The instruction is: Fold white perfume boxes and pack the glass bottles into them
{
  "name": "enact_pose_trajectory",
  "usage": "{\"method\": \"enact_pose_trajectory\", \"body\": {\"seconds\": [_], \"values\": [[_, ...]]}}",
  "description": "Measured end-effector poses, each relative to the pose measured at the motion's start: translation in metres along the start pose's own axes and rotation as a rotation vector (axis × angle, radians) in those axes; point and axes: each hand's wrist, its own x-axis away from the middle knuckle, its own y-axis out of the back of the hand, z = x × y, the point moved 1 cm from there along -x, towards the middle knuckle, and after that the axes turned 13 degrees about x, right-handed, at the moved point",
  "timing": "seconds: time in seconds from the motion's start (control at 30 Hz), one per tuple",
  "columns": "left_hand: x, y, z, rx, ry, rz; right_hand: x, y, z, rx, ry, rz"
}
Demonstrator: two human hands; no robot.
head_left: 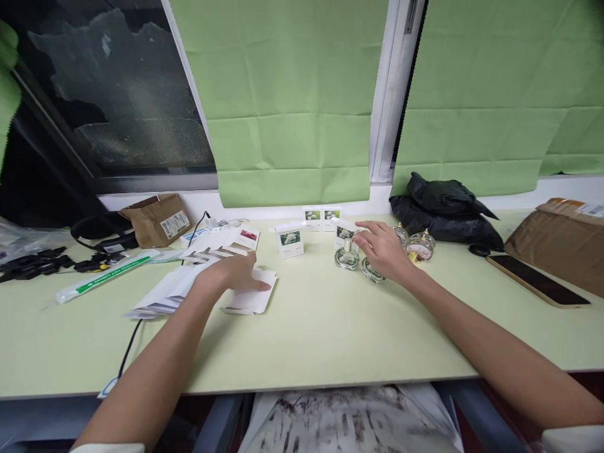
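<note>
My left hand (238, 274) lies palm down on a flat white carton blank (252, 299) on the pale green table (321, 333), fingers together pointing right. More flattened white cartons (174, 289) fan out to its left. My right hand (382, 248) reaches over a cluster of small round glass bottles, fingers spread; it touches or covers one bottle (370, 272), and another bottle (346, 258) stands just left of it. Whether it grips a bottle I cannot tell. Small white boxes with flower pictures (290, 242) stand upright behind.
A black phone (538, 280) lies at the right, beside a brown parcel (561, 242). Black bags (443, 207) sit at the back wall. At the left are a cardboard box (158, 219), black cables (33, 263) and a long white-green packet (106, 277). Green blinds hang behind.
</note>
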Motion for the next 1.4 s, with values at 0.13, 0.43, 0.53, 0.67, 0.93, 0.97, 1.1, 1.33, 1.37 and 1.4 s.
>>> {"method": "enact_pose_trajectory", "body": {"seconds": [0.13,0.43,0.53,0.67,0.93,0.97,1.1,1.33,1.37,1.4], "values": [[0.006,-0.002,-0.011,0.082,-0.107,0.122,-0.001,0.005,0.0,-0.026,0.011,-0.079],[0.014,-0.018,-0.057,0.734,-0.608,0.207,0.026,0.025,0.04,-0.172,0.259,-0.207],[0.01,-0.032,-0.068,0.976,-0.717,0.031,0.034,0.025,0.061,-0.202,0.466,-0.131],[0.006,-0.047,-0.074,1.047,-0.724,-0.031,0.035,0.024,0.069,-0.194,0.505,-0.154],[0.0,-0.054,-0.073,1.162,-0.637,0.005,0.028,0.024,0.059,-0.244,0.404,0.063],[0.0,-0.053,-0.072,1.192,-0.632,0.036,0.027,0.024,0.057,-0.286,0.383,0.088],[0.0,-0.047,-0.068,1.331,-0.617,0.214,0.027,0.021,0.051,-0.418,0.328,0.146],[0.009,-0.041,-0.07,1.504,-0.621,0.339,0.026,0.01,0.056,-0.709,0.072,0.146],[0.011,-0.042,-0.072,1.515,-0.629,0.321,0.027,0.01,0.058,-0.77,0.032,0.155],[0.012,-0.043,-0.075,1.52,-0.636,0.305,0.027,0.009,0.06,-0.827,-0.01,0.157]]}}
